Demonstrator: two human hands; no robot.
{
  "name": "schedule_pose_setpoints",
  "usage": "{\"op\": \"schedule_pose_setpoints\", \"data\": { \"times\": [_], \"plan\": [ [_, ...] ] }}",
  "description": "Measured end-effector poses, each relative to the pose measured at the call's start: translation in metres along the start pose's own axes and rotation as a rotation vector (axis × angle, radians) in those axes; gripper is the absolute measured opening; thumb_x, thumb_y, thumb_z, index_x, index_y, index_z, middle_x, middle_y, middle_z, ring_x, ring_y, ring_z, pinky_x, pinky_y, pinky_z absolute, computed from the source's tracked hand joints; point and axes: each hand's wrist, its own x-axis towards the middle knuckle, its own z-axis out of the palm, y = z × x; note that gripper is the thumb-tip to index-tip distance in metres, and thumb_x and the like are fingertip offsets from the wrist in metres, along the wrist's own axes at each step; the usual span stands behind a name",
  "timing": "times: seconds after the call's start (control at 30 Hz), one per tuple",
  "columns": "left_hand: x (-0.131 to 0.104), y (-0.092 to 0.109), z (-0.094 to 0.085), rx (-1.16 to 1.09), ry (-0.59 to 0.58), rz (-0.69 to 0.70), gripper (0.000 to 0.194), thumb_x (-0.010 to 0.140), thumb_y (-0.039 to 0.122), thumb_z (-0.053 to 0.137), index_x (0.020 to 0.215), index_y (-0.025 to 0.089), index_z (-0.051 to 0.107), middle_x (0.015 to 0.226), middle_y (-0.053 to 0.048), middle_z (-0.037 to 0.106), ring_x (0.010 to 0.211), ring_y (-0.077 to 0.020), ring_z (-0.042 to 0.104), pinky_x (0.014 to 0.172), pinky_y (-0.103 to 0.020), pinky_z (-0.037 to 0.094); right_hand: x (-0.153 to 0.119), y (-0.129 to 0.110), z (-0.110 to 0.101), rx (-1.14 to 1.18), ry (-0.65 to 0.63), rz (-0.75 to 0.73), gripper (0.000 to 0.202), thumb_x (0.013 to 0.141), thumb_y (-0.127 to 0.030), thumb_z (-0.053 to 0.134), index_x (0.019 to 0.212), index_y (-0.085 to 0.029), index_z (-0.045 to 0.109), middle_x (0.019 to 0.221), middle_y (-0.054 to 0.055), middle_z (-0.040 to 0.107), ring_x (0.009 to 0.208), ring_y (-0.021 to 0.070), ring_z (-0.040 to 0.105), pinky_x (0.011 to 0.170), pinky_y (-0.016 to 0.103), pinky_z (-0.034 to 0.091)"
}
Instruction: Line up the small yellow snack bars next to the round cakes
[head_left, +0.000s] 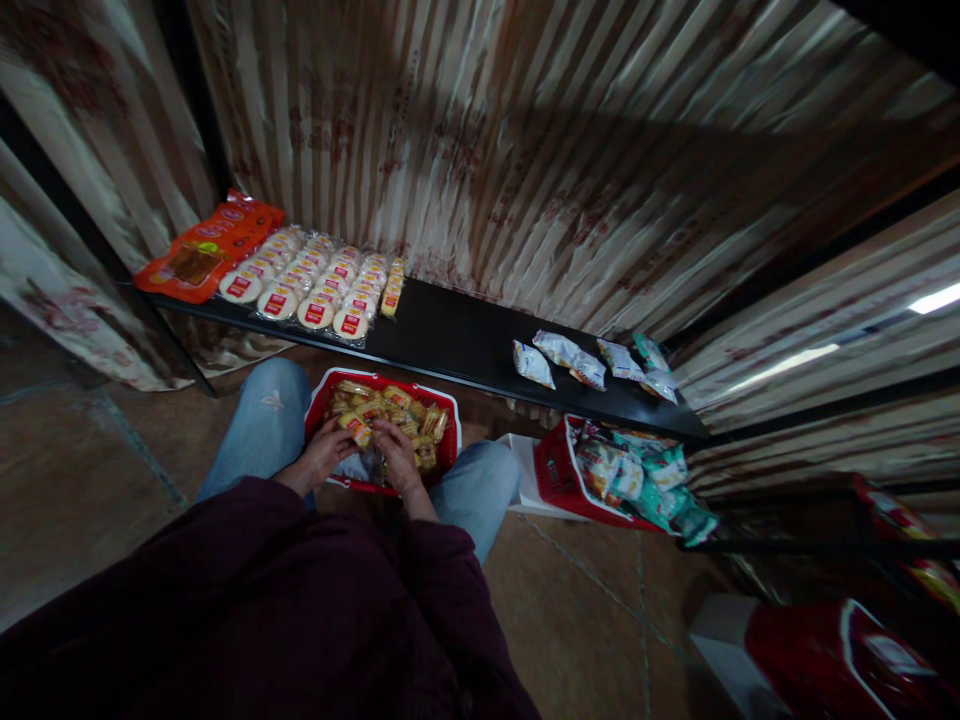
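Observation:
Between my knees sits a red basket with a white rim (458,440), full of small wrapped yellow snacks (405,405). My left hand (324,452) is closed on one yellow snack packet (355,430) with a red label, held over the basket's near left part. Curled fingers of my right hand (397,450) meet the right end of this same packet, above the other snacks. Below the hands, a greyish plastic wrap (354,466) shows in the basket.
A low black shelf (457,325) carries an orange bag (214,245), rows of round wrapped cakes (315,312), a short row of yellow packets (392,288) and several white bags (570,358). A second red basket (555,470) holds bagged snacks. Another red basket (810,650) stands lower right.

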Motion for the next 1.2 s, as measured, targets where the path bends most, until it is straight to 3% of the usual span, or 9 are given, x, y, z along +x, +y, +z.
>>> {"op": "schedule_pose_setpoints", "data": {
  "times": [0.07,0.17,0.4,0.53,0.63,0.77,0.9,1.2],
  "plan": [
    [-0.002,0.002,0.001,-0.016,-0.002,0.02,0.06,0.068,0.002,0.061,0.121,0.025,0.046,0.085,-0.001,0.067,0.066,-0.0131,0.066,0.068,-0.029,0.053,0.0,0.001,-0.001,-0.042,-0.006,0.014,0.028,0.063,-0.03,0.069,0.09,-0.024,0.069,0.092,0.0,0.069,0.083,0.0161,0.06,0.079,0.029,0.047],
    [-0.004,0.003,0.002,-0.033,-0.036,0.026,0.065,0.069,0.001,0.058,0.126,0.028,0.042,0.085,-0.001,0.067,0.066,-0.0121,0.066,0.07,-0.029,0.054,0.0,0.003,0.0,-0.064,-0.026,0.05,0.036,0.062,-0.032,0.07,0.096,-0.025,0.067,0.095,0.0,0.067,0.081,0.0153,0.059,0.071,0.027,0.047],
    [-0.002,0.001,0.002,-0.009,-0.026,0.01,0.044,0.07,0.005,0.062,0.11,0.02,0.052,0.083,-0.003,0.068,0.07,-0.0141,0.067,0.07,-0.029,0.055,0.005,0.013,0.001,-0.018,0.042,0.049,0.045,0.057,-0.029,0.073,0.1,-0.022,0.062,0.089,0.0,0.064,0.07,0.0123,0.056,0.061,0.025,0.046],
    [0.001,0.001,0.001,0.003,0.036,-0.002,0.024,0.073,0.008,0.06,0.094,0.018,0.055,0.079,-0.003,0.069,0.067,-0.0137,0.067,0.066,-0.026,0.054,0.011,0.019,-0.003,0.057,0.143,0.011,0.043,0.059,-0.033,0.071,0.099,-0.022,0.06,0.071,-0.004,0.059,0.061,0.0108,0.054,0.063,0.025,0.047],
    [0.001,-0.001,0.0,0.062,0.007,-0.015,0.014,0.072,0.011,0.063,0.084,0.017,0.058,0.071,-0.001,0.068,0.06,-0.0122,0.065,0.057,-0.022,0.049,0.014,0.021,-0.005,0.128,0.222,-0.025,0.043,0.06,-0.037,0.071,0.099,-0.023,0.059,0.076,-0.003,0.062,0.07,0.0126,0.058,0.07,0.027,0.048],
    [-0.001,-0.002,-0.001,0.139,-0.068,-0.023,0.018,0.065,0.014,0.071,0.08,0.015,0.061,0.066,-0.003,0.067,0.058,-0.0125,0.063,0.053,-0.021,0.043,0.013,0.021,-0.006,0.144,0.17,-0.016,0.049,0.058,-0.038,0.074,0.101,-0.023,0.057,0.086,0.0,0.067,0.079,0.0152,0.062,0.077,0.03,0.049],
    [-0.003,-0.002,-0.001,0.142,-0.066,-0.001,0.02,0.063,0.014,0.073,0.079,0.014,0.061,0.066,-0.003,0.067,0.059,-0.0128,0.063,0.056,-0.022,0.045,0.011,0.019,-0.004,0.115,0.115,0.005,0.051,0.057,-0.038,0.074,0.102,-0.023,0.057,0.093,0.003,0.069,0.084,0.0177,0.063,0.078,0.033,0.049],
    [0.0,-0.003,-0.001,0.13,-0.068,-0.006,0.017,0.067,0.011,0.069,0.079,0.016,0.057,0.067,-0.001,0.068,0.059,-0.012,0.064,0.064,-0.025,0.051,0.009,0.016,-0.002,0.027,0.14,0.004,0.031,0.055,-0.033,0.074,0.081,-0.02,0.063,0.075,0.0,0.067,0.071,0.0137,0.06,0.072,0.028,0.047]
  ]
}}
